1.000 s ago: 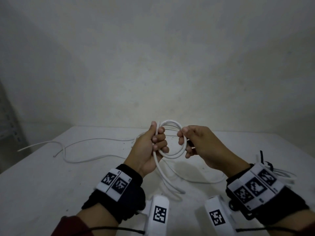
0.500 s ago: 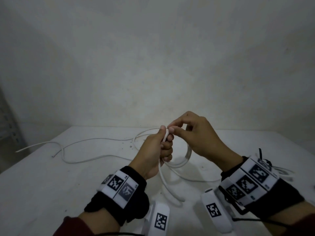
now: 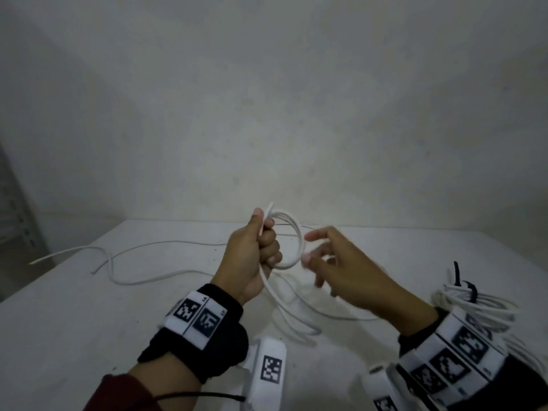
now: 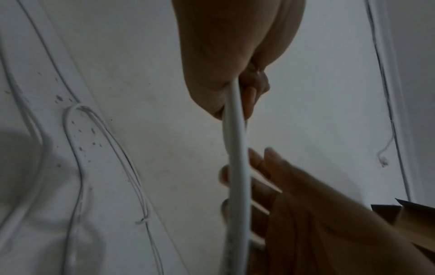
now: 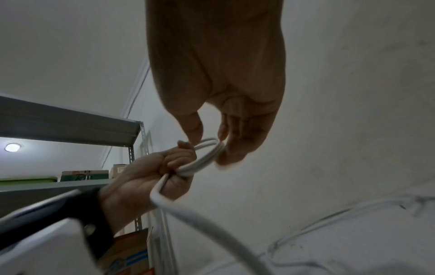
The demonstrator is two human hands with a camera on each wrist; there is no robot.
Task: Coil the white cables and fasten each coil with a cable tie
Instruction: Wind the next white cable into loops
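White tabletop (image 3: 89, 336) against a pale plaster wall (image 3: 267, 99) is noted. At the centre of the head view, a small coil of white cable (image 3: 298, 241) is held above the table, clenched in the left hand (image 3: 252, 256) with all fingers curled round the strands. The right hand (image 3: 341, 271) is seen at 3 o'clock of the coil, fingers loosely spread, tips at the loop's outer edge; a firm grip cannot be confirmed. Loose cable (image 3: 133, 262) trails toward 9 o'clock. A finished bundle (image 3: 474, 304), fastened with a black cable tie (image 3: 462, 286), lies at 4 o'clock.
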